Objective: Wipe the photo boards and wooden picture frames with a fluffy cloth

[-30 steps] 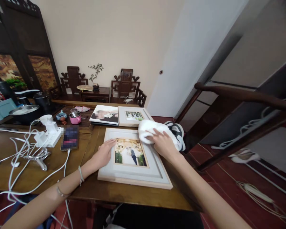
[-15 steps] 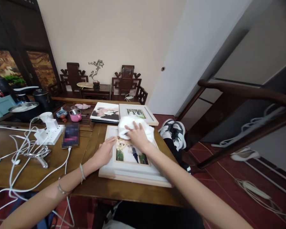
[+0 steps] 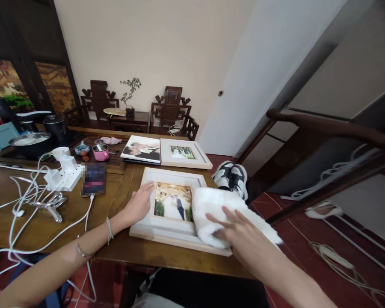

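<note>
A light wooden picture frame [image 3: 170,241] lies flat on the table, with a photo of a couple behind its front. On its left edge rests my left hand [image 3: 139,204], fingers stretched out over the border. My right hand [image 3: 235,229] presses a fluffy white cloth [image 3: 216,201] onto the frame's right side, fingers spread over it and the thumb side partly tucked in. The cloth covers the frame's right border and overhangs the table's edge.
Behind lie a second frame [image 3: 199,155] and a photo panel [image 3: 141,149]. To the left are a phone [image 3: 94,179] on a cable, a power strip [image 3: 64,175], tangled white cables and a pink cup [image 3: 100,152]. Sneakered feet [image 3: 232,175] show beyond the table's right edge.
My right hand has moved the white cloth from the frame's top toward its lower right, uncovering more of the photo. My left hand has stayed on the left edge.
</note>
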Motion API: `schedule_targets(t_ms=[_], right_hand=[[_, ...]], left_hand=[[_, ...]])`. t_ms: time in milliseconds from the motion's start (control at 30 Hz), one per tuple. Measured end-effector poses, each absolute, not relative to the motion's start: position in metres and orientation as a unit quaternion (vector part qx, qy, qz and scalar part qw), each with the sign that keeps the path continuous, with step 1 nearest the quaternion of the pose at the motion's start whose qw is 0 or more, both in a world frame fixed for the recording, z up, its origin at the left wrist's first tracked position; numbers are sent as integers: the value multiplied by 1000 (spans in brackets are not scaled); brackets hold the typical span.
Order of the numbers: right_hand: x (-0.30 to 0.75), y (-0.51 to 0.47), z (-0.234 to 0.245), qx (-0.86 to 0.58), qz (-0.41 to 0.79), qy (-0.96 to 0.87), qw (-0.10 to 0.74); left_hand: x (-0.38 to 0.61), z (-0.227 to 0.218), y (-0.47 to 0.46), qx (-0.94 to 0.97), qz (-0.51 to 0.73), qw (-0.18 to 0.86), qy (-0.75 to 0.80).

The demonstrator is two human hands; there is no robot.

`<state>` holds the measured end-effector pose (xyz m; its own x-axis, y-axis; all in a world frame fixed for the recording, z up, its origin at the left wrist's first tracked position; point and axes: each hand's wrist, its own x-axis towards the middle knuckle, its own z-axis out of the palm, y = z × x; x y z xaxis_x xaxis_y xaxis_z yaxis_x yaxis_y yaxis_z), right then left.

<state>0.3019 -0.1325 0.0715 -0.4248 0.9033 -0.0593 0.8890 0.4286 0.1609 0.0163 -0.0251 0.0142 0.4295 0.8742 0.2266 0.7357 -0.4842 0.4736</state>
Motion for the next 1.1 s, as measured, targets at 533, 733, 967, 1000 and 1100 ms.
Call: schedule_targets(t_ms=[533, 733, 967, 1000, 1100], right_hand=[[284, -37, 67, 580, 124, 804, 37], [287, -131, 72, 498, 78, 863, 33], [263, -135, 80, 485, -39, 873, 42], [259, -119, 76, 500, -23, 865, 42], [255, -65, 64, 549, 69, 833, 10]], left_hand=[[13, 3, -18, 841, 262, 123, 458], [14, 4, -20, 840, 259, 129, 459], [15, 7, -22, 841, 241, 127, 467], [15, 8, -23, 842, 239, 128, 467], [15, 8, -22, 842, 241, 129, 465]])
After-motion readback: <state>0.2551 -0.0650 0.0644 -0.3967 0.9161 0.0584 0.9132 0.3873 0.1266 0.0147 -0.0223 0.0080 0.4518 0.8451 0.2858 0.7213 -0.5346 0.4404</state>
